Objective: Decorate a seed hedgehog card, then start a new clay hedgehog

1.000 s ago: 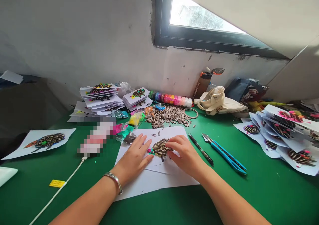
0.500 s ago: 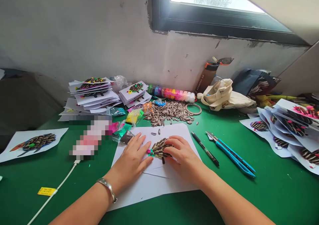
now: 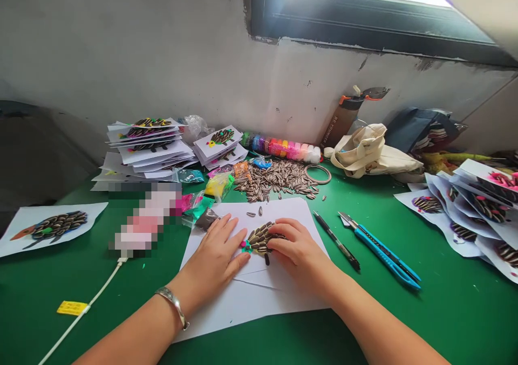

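A white sheet lies on the green table, bearing a seed figure with a green and pink clay head. My left hand rests flat on the paper at the left of the figure, fingers spread, thumb beside the head. My right hand is curled over the figure's right end, fingertips on the seeds; whether a seed is pinched under them is hidden. Two loose seeds lie on the paper above the figure. A dark clay packet touches the sheet's upper left edge.
Behind the paper are a sunflower seed pile, clay packets and clay tubs. To the right lie a pen and a blue cutter. Stacked pictures stand back left, others far right. A white cable runs left.
The camera view has shifted slightly, moving the right-hand objects a little rightward in the picture. Both hands keep nearly the same places on the paper and figure.
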A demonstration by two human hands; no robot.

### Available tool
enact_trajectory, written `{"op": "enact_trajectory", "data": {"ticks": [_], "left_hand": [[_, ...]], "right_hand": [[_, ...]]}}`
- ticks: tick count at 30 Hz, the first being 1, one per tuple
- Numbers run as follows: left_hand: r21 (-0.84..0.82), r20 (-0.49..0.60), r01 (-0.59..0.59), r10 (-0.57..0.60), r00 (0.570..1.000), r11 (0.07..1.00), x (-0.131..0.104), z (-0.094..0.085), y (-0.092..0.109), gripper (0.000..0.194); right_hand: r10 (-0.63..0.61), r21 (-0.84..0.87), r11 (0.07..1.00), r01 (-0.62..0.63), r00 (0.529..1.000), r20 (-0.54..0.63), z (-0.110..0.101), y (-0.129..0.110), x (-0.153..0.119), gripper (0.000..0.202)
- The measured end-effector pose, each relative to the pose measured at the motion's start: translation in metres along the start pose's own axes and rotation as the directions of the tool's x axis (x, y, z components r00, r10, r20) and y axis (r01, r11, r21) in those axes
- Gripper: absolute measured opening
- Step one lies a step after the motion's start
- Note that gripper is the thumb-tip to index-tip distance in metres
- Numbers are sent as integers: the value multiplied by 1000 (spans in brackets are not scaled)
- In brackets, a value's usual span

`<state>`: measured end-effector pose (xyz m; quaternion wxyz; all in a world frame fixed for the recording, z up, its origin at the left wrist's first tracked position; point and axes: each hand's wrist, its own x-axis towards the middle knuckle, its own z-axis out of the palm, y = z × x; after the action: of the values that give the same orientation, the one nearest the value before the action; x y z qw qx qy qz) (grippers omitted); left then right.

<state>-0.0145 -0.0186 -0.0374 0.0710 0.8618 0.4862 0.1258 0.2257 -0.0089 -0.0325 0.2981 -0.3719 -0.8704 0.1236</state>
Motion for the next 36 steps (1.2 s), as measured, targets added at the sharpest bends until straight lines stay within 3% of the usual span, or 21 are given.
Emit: {"op": "enact_trajectory", "data": {"ticks": [11, 15, 19, 23, 28, 32, 36], "left_hand": [[32, 12, 5, -6, 1000, 999, 0, -1, 2, 45], [21, -19, 2, -2, 1000, 1000, 0, -2, 4, 46], [15, -96, -60, 61, 993, 998, 1, -3, 5, 45], [42, -238, -121, 128, 963, 992, 0, -8, -2, 36], [109, -385, 53, -7, 923, 993, -4, -29, -26, 34], [164, -314, 178, -119, 942, 970, -4, -40, -41, 36], [217, -144, 178, -149, 978, 960, 1, -38, -41, 35]], "right_hand": [[-14, 61, 998, 17, 999, -52, -2, 0, 1, 20], [95, 135, 988, -75, 984, -150, -9, 11, -3, 19], [271, 128, 959, -251, 948, -169, -12, 24, -6, 17], [355, 112, 933, -342, 924, -141, -10, 29, -7, 17], [355, 48, 935, -352, 933, -67, -9, 25, -6, 17], [325, 23, 946, -324, 945, -32, -11, 23, -6, 16], [298, 0, 954, -298, 954, 2, -12, 21, -6, 16]]}}
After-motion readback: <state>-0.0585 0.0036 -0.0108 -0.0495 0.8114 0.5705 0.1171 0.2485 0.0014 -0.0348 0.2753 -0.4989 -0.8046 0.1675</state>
